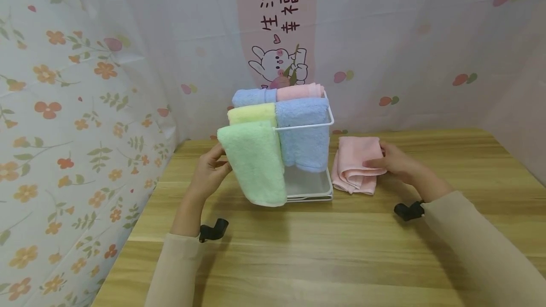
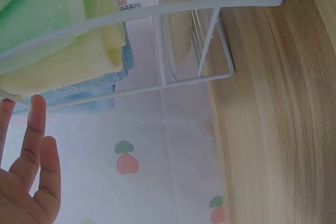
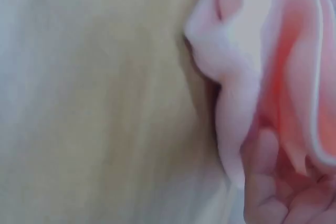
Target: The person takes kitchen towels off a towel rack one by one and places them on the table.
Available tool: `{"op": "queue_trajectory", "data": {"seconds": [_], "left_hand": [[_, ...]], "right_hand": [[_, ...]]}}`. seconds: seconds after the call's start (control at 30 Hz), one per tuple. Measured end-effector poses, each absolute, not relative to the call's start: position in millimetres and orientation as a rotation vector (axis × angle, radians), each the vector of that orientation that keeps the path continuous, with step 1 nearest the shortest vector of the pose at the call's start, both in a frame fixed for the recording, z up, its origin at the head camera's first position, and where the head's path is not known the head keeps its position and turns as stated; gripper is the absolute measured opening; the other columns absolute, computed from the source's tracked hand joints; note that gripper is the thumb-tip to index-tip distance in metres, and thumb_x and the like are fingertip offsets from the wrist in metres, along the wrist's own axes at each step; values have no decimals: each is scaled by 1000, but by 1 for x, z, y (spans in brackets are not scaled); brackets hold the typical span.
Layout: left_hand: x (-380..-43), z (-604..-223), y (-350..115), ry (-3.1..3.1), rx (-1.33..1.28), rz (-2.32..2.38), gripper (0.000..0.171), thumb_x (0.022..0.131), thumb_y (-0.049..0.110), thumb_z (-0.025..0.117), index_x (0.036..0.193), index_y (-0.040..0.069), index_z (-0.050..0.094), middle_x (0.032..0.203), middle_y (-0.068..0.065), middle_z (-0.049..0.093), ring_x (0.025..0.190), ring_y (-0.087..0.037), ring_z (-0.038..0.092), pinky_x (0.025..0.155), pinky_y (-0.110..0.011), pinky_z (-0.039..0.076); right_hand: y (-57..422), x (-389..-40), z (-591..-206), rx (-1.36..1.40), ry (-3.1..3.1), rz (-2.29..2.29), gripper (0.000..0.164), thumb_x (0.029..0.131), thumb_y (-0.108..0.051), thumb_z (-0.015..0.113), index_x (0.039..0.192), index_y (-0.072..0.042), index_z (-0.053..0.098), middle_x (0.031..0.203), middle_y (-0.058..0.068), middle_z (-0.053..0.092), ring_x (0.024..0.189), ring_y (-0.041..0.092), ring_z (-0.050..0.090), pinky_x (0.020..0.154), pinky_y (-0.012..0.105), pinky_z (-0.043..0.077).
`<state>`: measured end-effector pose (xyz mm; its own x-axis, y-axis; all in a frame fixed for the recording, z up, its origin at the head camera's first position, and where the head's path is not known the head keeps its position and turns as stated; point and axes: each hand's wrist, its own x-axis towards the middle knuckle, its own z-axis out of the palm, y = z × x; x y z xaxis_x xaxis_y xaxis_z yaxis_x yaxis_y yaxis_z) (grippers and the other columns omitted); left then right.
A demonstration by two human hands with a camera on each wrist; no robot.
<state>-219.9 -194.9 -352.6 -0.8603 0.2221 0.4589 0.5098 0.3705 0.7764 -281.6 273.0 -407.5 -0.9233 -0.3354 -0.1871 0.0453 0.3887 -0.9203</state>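
A white wire rack (image 1: 304, 127) stands upright on the table with folded towels hung in it. A light green towel (image 1: 254, 165) drapes down its front left, beside a yellow towel (image 1: 251, 113) and a blue towel (image 1: 302, 131). My left hand (image 1: 209, 169) is at the rack's left side; in the left wrist view its fingers (image 2: 37, 121) extend loosely, a fingertip right at a white wire. To the right of the rack lies a folded pink towel (image 1: 356, 158). My right hand (image 1: 396, 160) pinches its right edge between thumb and fingers, as the right wrist view also shows.
Another blue towel (image 1: 254, 97) and a second pink towel (image 1: 300, 91) hang at the rack's back. A white tray (image 1: 304, 183) forms its bottom. Printed cloth (image 1: 384, 51) hangs behind and left of the wooden table (image 1: 273, 255). Each wrist wears a black mount.
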Motion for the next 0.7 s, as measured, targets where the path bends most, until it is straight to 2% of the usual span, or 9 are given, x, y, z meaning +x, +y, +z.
{"op": "queue_trajectory", "data": {"seconds": [0.17,0.27,0.33,0.4,0.5,0.57,0.7], "left_hand": [[-220,-353,-195,-2347,-654,-1500,33,93,-4,62,126,-2,62,112,29,62,106,2,60,89,-42,58],[-221,-353,-195,-2344,-655,-1500,33,92,-5,61,125,-1,62,110,29,63,103,0,60,88,-43,58],[-221,-354,-195,-2340,-657,-1498,31,92,-5,61,123,-1,63,109,29,63,101,-1,61,88,-45,58],[-222,-354,-194,-2333,-660,-1502,30,92,-6,60,121,-2,63,108,29,63,101,-1,61,87,-44,58],[-222,-354,-194,-2324,-660,-1500,29,92,-6,60,120,-3,63,106,29,63,99,-1,61,87,-38,58],[-221,-354,-195,-2323,-655,-1507,29,91,-7,59,120,-3,63,107,28,63,99,-1,61,86,-31,58],[-220,-354,-194,-2343,-638,-1510,30,91,-6,61,121,-2,63,107,28,63,99,-1,61,86,-31,58]], "right_hand": [[265,-273,-411,-350,2484,-1385,66,88,-16,74,135,8,34,120,19,55,96,10,56,80,18,51],[265,-266,-410,-359,2556,-1294,68,90,-21,73,135,11,33,121,24,54,100,20,57,80,21,51],[265,-262,-408,-370,2617,-1259,72,90,-21,74,137,14,33,123,30,54,104,30,58,84,31,53],[265,-257,-404,-357,2713,-1168,85,88,-25,75,144,16,26,133,38,45,115,45,52,94,48,52],[261,-253,-397,-370,2865,-994,92,85,-30,78,147,14,27,145,44,31,130,59,34,105,71,35],[256,-252,-394,-410,2920,-873,90,85,-35,78,147,11,32,148,43,29,133,60,31,106,74,30],[242,-251,-396,-606,2902,-845,65,89,-33,74,137,6,52,135,32,55,118,46,55,101,64,43]]}}
